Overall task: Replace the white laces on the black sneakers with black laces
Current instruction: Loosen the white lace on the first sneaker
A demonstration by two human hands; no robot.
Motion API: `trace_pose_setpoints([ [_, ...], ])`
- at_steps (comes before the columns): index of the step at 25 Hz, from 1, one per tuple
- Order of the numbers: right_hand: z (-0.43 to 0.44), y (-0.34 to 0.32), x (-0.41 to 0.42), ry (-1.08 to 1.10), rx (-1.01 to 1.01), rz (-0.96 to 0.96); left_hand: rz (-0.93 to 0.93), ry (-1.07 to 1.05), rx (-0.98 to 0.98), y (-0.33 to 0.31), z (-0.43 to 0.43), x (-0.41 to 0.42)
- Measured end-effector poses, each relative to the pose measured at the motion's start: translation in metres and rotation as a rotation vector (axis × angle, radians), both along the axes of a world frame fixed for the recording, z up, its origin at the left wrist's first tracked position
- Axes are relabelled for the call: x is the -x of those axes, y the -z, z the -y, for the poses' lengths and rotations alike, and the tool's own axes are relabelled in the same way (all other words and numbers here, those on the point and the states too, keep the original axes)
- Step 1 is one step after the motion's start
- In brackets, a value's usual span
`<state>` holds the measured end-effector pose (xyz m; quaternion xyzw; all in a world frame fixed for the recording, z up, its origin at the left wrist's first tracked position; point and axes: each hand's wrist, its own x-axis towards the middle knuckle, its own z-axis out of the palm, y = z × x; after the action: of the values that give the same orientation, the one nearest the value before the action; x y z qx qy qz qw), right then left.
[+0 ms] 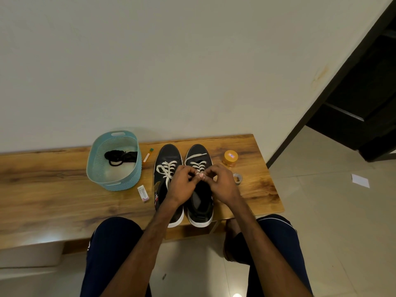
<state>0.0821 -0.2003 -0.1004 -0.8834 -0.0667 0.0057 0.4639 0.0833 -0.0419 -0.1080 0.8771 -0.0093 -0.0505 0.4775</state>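
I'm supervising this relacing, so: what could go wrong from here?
The left hand and right hand pinch the white flat lace of one black sneaker whose heel sits at the near edge of the wooden bench; a hard tug might pull it off. The right hand could knock the grey tape roll.

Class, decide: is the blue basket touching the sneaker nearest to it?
Apart. The head view shows a strip of bare bench and a small tube between the blue basket and that sneaker.
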Motion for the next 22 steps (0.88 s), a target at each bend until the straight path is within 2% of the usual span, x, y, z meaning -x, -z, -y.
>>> trace_pose_setpoints([
  [2, 0.002, -0.001, 0.000, 0.061, -0.082, -0.059, 0.013, 0.025, -0.031, -0.001, -0.001, 0.000],
  [6, 0.002, -0.007, 0.000, 0.083, -0.386, -0.344, -0.022, 0.121, -0.123, -0.002, -0.003, 0.002],
  [9, -0.001, -0.016, 0.000, 0.087, -0.506, -0.426, -0.019, 0.072, -0.133, -0.008, -0.003, 0.003],
  [11, 0.002, -0.022, -0.002, 0.202, -0.571, -0.455, -0.088, 0.028, 0.010, -0.015, -0.002, 0.004],
  [13, 0.010, -0.027, -0.008, 0.332, -0.680, -0.450, -0.198, -0.087, 0.281, -0.030, -0.006, 0.004],
  [19, 0.020, -0.033, -0.008, 0.348, -0.997, -0.390, -0.222, -0.542, 0.795, -0.060, -0.053, -0.006],
  [21, 0.021, -0.032, -0.009, 0.429, -1.019, -0.364, -0.178, -0.704, 0.869, -0.064, -0.072, -0.008],
  [22, 0.020, -0.030, -0.009, 0.470, -0.968, -0.350, -0.141, -0.771, 0.834, -0.065, -0.079, -0.007],
])
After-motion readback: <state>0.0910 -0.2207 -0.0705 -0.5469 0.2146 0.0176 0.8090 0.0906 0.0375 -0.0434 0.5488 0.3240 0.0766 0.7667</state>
